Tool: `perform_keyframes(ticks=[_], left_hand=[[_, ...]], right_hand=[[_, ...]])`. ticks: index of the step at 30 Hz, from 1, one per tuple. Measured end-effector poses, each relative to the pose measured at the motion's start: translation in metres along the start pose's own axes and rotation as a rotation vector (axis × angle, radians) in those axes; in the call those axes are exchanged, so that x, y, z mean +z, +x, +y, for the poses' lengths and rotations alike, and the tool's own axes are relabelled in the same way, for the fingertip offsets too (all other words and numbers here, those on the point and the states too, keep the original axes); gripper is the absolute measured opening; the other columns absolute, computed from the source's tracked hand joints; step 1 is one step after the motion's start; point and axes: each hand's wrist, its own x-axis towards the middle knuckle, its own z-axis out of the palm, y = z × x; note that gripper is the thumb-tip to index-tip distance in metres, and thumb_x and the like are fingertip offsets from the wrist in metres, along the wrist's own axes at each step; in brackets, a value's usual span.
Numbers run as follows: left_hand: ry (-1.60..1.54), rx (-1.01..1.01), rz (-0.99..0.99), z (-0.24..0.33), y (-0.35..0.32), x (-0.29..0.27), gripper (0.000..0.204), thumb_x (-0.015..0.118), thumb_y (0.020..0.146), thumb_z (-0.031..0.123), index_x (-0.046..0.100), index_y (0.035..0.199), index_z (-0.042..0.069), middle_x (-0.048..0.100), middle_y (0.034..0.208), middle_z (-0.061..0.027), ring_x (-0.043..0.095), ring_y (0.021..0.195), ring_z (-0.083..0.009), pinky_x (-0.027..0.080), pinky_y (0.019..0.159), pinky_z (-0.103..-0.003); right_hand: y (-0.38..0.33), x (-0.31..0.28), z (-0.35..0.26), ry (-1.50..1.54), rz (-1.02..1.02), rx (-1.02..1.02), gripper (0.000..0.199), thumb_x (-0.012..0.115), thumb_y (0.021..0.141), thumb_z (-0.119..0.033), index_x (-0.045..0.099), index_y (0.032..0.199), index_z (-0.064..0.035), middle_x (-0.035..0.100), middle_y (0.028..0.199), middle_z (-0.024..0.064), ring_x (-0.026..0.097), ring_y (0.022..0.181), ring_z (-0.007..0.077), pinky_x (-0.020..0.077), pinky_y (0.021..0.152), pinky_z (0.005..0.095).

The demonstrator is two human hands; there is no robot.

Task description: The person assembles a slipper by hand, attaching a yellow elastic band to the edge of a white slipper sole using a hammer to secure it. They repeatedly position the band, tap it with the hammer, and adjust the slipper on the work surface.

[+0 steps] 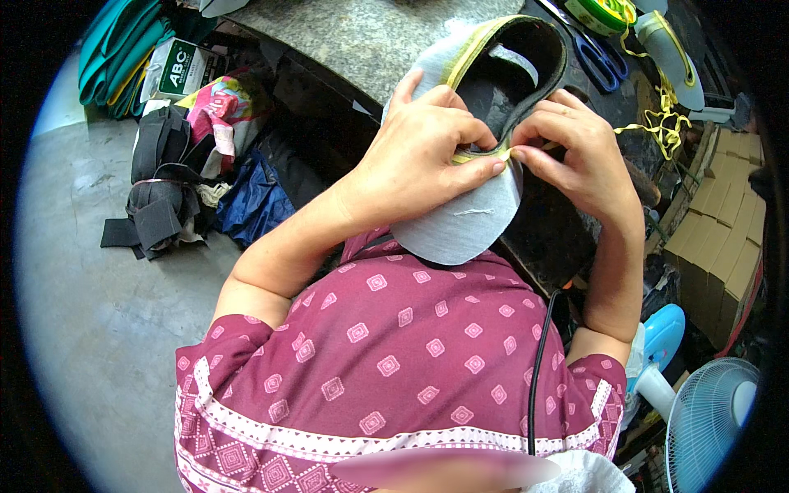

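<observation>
A grey cap point(462, 223) with a rounded brim, a dark inside and yellow edging is between my two hands, its brim pointing toward me. My left hand point(440, 146) is closed on it where the brim meets the band, thumb on the brim and fingers at the band's inner edge. Just to the right, my right hand point(574, 149) pinches the same yellow-edged seam between thumb and bent fingers. A pale label point(514, 62) shows inside the band. Part of the cap's left side is hidden behind my left hand.
Scissors with blue handles point(606, 67), a green and yellow container point(604, 12), loose yellow tape point(664, 123) and a grey yellow-edged piece point(670, 62) lie at the upper right. Stacked cardboard point(715, 218) and a fan point(711, 427) stand right; rolled black strips point(160, 209) lie left.
</observation>
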Motion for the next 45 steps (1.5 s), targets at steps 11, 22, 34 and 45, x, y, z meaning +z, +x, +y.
perform_keyframes(ticks=[11,22,34,45], left_hand=[[-0.98,-0.383,-0.008,0.007,-0.01,-0.021,0.021,0.071,0.09,0.021,0.073,0.096,0.001,0.068,0.084,-0.0046,0.06,0.082,-0.0112,0.047,0.078,-0.028],[-0.436,-0.167,0.183,-0.008,-0.026,-0.021,0.019,0.074,0.089,0.011,0.073,0.1,-0.004,0.068,0.091,-0.0067,0.058,0.093,-0.0152,0.043,0.087,-0.028],[-0.602,-0.282,0.2,-0.002,-0.02,-0.018,0.022,0.073,0.088,0.021,0.073,0.094,0.001,0.07,0.089,-0.0044,0.061,0.084,-0.013,0.042,0.096,-0.034],[-1.423,-0.307,0.061,0.0,-0.013,-0.009,0.02,0.064,0.092,0.015,0.063,0.106,0.001,0.065,0.097,-0.0037,0.06,0.086,-0.0081,0.048,0.078,-0.022]], right_hand=[[0.025,-0.02,-0.023,0.106,0.12,-0.139,0.013,0.075,0.082,-0.006,0.066,0.088,0.0,0.067,0.087,0.0086,0.064,0.086,0.0213,0.0522,0.073,0.0309],[0.04,-0.006,-0.027,0.069,0.126,-0.171,0.012,0.075,0.079,-0.001,0.066,0.087,0.001,0.065,0.084,0.0076,0.062,0.083,0.0218,0.0514,0.07,0.0306],[0.041,0.008,-0.016,0.073,0.165,-0.123,0.012,0.077,0.078,-0.01,0.069,0.087,-0.0049,0.067,0.082,0.0079,0.064,0.078,0.0246,0.0517,0.069,0.0339],[0.033,-0.036,-0.037,0.062,0.088,-0.129,0.022,0.079,0.075,-0.006,0.069,0.094,-0.0023,0.066,0.084,0.0085,0.063,0.078,0.0242,0.0509,0.07,0.0327]])
